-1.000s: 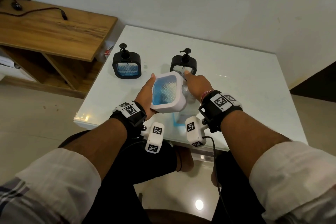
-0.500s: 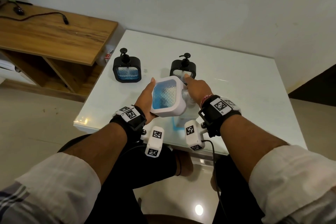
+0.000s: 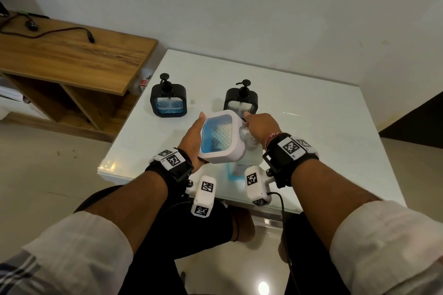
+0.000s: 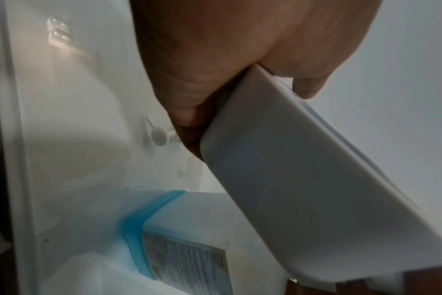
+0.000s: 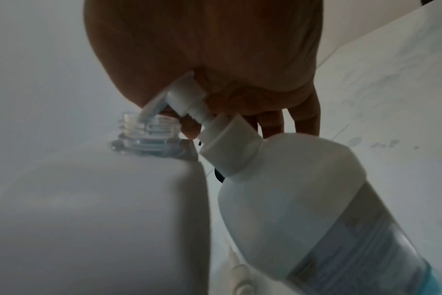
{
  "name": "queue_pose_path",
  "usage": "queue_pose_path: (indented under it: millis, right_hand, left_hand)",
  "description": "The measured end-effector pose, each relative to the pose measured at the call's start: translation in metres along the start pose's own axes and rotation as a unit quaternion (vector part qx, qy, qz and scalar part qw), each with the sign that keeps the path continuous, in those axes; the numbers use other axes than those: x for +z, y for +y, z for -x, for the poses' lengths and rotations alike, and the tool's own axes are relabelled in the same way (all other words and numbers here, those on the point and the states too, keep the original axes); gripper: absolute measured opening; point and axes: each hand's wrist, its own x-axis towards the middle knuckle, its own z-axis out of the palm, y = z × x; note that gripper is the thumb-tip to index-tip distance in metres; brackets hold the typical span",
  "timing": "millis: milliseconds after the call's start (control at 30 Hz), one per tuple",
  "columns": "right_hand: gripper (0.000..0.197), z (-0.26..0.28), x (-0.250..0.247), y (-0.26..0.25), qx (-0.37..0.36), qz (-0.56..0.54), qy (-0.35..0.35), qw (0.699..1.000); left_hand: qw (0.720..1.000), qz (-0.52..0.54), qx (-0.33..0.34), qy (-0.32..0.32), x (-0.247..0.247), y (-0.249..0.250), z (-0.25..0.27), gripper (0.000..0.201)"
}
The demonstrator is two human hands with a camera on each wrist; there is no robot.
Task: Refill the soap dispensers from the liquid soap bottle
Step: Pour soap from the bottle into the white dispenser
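Note:
My left hand [image 3: 191, 141] grips a white square soap dispenser [image 3: 219, 136] with a blue-filled window, tilted over the table's near edge. Its clear threaded neck [image 5: 149, 127] is uncapped. The white liquid soap bottle [image 5: 290, 189] stands just right of it, its blue-banded base [image 4: 149, 229] on the table. My right hand [image 3: 259, 127] covers the bottle's pump head [image 5: 184, 93], thumb curled under it, and the spout reaches into the open neck. The left palm and fingers [image 4: 240, 59] clamp the dispenser's body [image 4: 316, 189].
Two black dispensers [image 3: 168, 100] [image 3: 241, 100] stand upright farther back on the white glass table [image 3: 311, 141]. A loose white pump cap [image 4: 160, 135] lies on the table near my left hand. A wooden shelf unit [image 3: 72, 60] with a cable stands to the left.
Both hands, the dispenser and the bottle keep nearly the same pose; only the head view has shifted slightly.

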Motion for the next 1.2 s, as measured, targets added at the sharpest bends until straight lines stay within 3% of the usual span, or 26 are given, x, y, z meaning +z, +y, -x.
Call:
queue_pose_path:
  millis: [100, 200, 433, 633, 833, 1200]
  right_hand:
    - [0.038, -0.004, -0.001, 0.0, -0.033, 0.027, -0.03, 0.999]
    - [0.05, -0.003, 0.0, -0.001, -0.023, -0.023, -0.049, 0.998]
    - [0.051, 0.001, 0.004, -0.002, -0.024, 0.057, -0.062, 0.996]
    - [0.057, -0.001, 0.0, 0.001, -0.034, 0.015, -0.062, 0.997]
    - [0.058, -0.004, 0.002, 0.001, -0.023, 0.06, -0.022, 0.998]
    - [0.064, -0.01, 0.002, 0.001, -0.032, 0.051, -0.028, 0.998]
  left_hand:
    - [1.0, 0.003, -0.001, -0.002, 0.001, 0.0, 0.001, 0.057]
    - [1.0, 0.008, -0.001, -0.012, 0.001, 0.0, 0.001, 0.055]
    - [1.0, 0.002, -0.007, -0.006, 0.001, 0.001, 0.001, 0.054]
    - [1.0, 0.009, 0.001, -0.007, 0.003, 0.0, 0.005, 0.054]
    - [1.0, 0.006, -0.001, -0.007, 0.004, 0.0, 0.005, 0.054]
    - [1.0, 0.012, -0.007, -0.007, 0.004, 0.003, 0.005, 0.052]
